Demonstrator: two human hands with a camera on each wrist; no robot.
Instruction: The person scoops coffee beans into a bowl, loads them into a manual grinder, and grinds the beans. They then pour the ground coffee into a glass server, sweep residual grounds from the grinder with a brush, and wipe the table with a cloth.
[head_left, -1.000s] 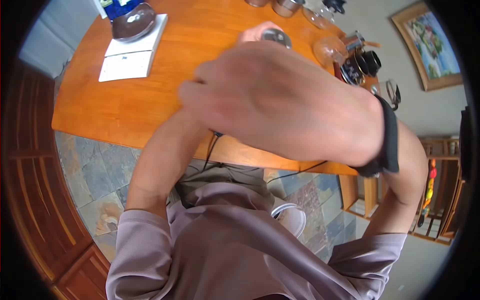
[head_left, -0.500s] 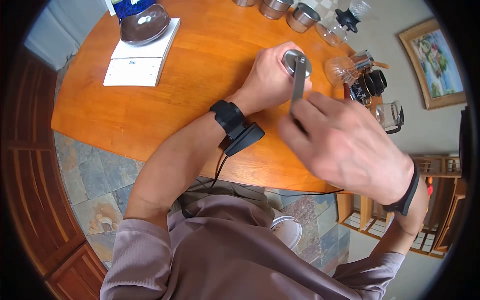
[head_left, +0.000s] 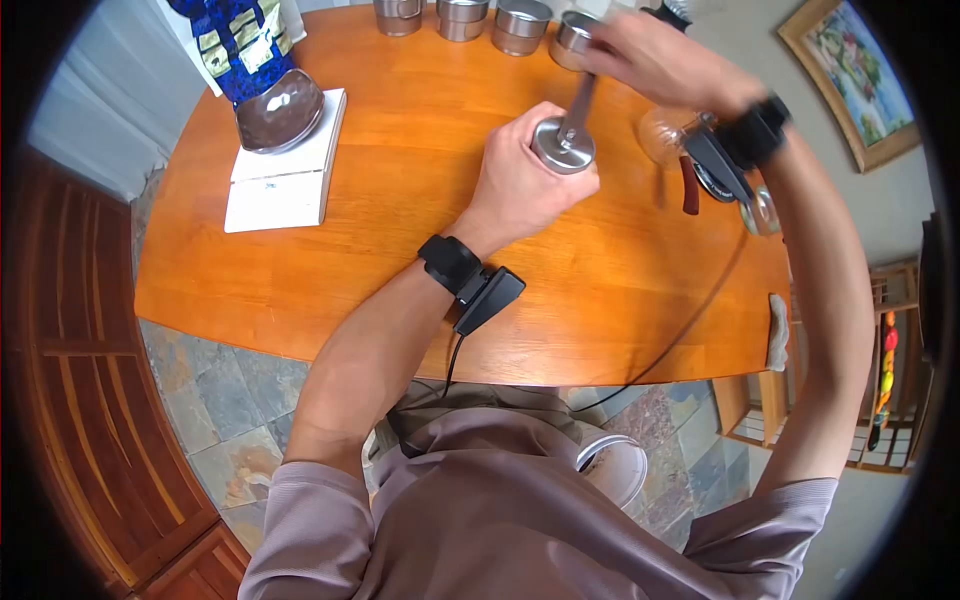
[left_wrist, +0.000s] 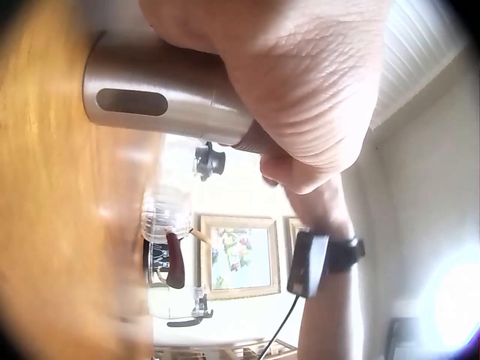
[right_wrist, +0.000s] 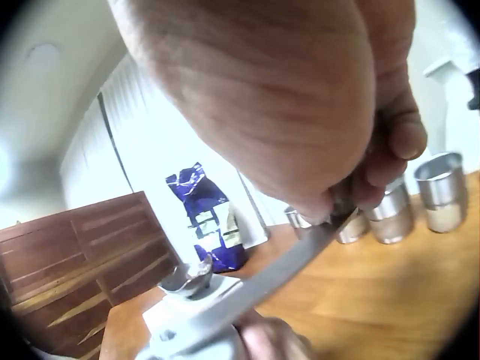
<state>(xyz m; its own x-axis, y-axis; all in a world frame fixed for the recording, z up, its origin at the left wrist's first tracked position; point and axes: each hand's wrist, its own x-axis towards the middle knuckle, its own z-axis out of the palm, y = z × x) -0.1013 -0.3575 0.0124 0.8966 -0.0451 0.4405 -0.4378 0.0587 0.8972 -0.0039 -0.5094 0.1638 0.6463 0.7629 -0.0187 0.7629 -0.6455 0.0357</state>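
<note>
My left hand grips a steel cylindrical hand grinder around its upper body. In the left wrist view the grinder stands on the wooden table, a slot-shaped window low on its side. From the lid a flat metal crank arm extends toward the far side. At the crank's outer end, my right hand curls its fingers; the right wrist view shows those fingers pinched round the end of the crank, hiding the knob.
Left on the table, a dark bowl sits on a white scale, before a blue bag. Steel cups line the far edge. Glassware and a red-brown handle lie right. A cable crosses the right side.
My right hand has swung the crank from the near side round to the far side of the grinder. My left hand keeps its grip, and the head view has shifted.
</note>
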